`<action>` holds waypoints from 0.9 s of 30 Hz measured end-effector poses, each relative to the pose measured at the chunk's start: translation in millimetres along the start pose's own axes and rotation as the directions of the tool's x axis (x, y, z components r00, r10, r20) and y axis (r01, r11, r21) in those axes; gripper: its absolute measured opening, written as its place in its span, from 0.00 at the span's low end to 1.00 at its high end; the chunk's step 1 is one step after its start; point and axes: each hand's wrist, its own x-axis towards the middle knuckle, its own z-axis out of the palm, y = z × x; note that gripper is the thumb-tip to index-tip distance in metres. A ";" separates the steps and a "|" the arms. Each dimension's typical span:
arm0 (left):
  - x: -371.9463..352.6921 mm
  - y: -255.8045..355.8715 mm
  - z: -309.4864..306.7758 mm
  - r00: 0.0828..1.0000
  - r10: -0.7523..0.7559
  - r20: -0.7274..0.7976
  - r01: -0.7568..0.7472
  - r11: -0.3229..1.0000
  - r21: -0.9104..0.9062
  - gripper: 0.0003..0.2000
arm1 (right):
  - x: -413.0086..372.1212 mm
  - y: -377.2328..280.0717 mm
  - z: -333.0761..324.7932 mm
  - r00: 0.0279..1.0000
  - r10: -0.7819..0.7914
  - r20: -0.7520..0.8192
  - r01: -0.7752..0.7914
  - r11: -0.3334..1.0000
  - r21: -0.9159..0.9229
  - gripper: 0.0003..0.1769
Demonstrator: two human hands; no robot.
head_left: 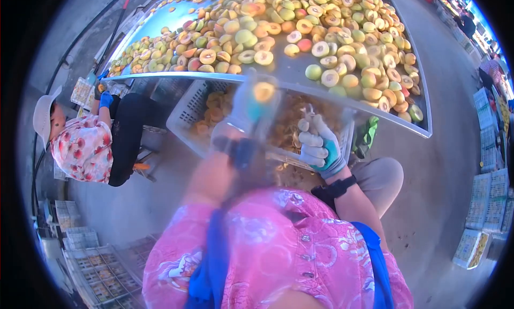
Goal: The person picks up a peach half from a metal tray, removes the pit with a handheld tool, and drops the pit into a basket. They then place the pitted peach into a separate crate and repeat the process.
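Note:
My left hand (249, 108), in a whitish glove with a teal palm, is smeared by motion near the table's front edge. An orange-yellow peach half (264, 92) shows at its fingers. Lower and to the right, my right hand (320, 148) wears a similar glove, its fingers wrapped around a small metal tool (308, 112) whose tip points up. Both hands are over a white plastic crate (184, 108) holding peach pieces (214, 116). Halved peaches (342, 52), many with the pit showing, are heaped on the metal table (292, 73) beyond.
A seated person (83, 138) with blue gloves works at the table's left side. Stacked crates (101, 271) stand at lower left, and more crates (484, 196) line the right side. A green bag (367, 135) lies beside the crate. Concrete floor (428, 175) surrounds the table.

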 end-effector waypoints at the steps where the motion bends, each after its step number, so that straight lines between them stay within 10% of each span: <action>1: 7.1 15.3 -10.4 0.979 0.174 -0.111 -0.128 0.935 0.331 0.21 | -3.4 -1.7 -2.2 0.985 -0.146 -0.088 0.144 0.989 -0.027 0.23; 4: 35.6 45.5 -52.3 0.865 0.496 -0.077 -0.173 0.438 0.882 0.17 | -6.3 -9.7 -11.7 0.935 -0.306 -0.179 0.293 0.951 -0.098 0.23; 5: 43.9 49.5 -51.2 0.864 0.498 -0.075 -0.172 0.433 0.885 0.17 | -6.1 -10.4 -13.8 0.917 -0.322 -0.233 0.301 0.946 -0.122 0.23; 7: 60.6 56.5 -44.4 0.851 0.508 0.135 -0.099 -0.097 0.990 0.22 | -4.6 -10.9 -13.7 0.896 -0.339 -0.285 0.309 0.940 -0.145 0.23; 10: 104.8 39.5 -44.9 0.871 0.446 0.207 0.013 -0.441 0.897 0.28 | -0.1 -11.6 -8.8 0.837 -0.369 -0.405 0.259 0.918 -0.300 0.22; 14: 135.9 16.9 -29.1 0.924 0.378 0.059 0.170 -0.543 0.822 0.26 | 6.7 -9.0 0.1 0.789 -0.391 -0.475 0.218 0.900 -0.378 0.22; 18: 139.6 1.1 -27.2 0.875 0.383 0.295 -0.094 -0.465 0.881 0.23 | 5.3 -7.5 -0.8 0.759 -0.408 -0.508 0.159 0.872 -0.462 0.21; 19: 125.1 9.7 -6.1 0.960 0.237 0.148 -0.086 -0.252 0.964 0.23 | 5.7 -7.6 -1.8 0.734 -0.432 -0.525 0.142 0.853 -0.503 0.21; 24: 109.9 -5.6 0.9 0.950 0.218 0.224 -0.205 -0.108 0.973 0.19 | 10.8 -8.1 -1.0 0.643 -0.525 -0.557 0.059 0.760 -0.648 0.21; 27: 95.1 -24.6 11.1 0.981 0.162 0.104 -0.193 0.801 0.567 0.14 | 12.8 -6.8 -2.5 0.611 -0.578 -0.541 0.017 0.692 -0.721 0.19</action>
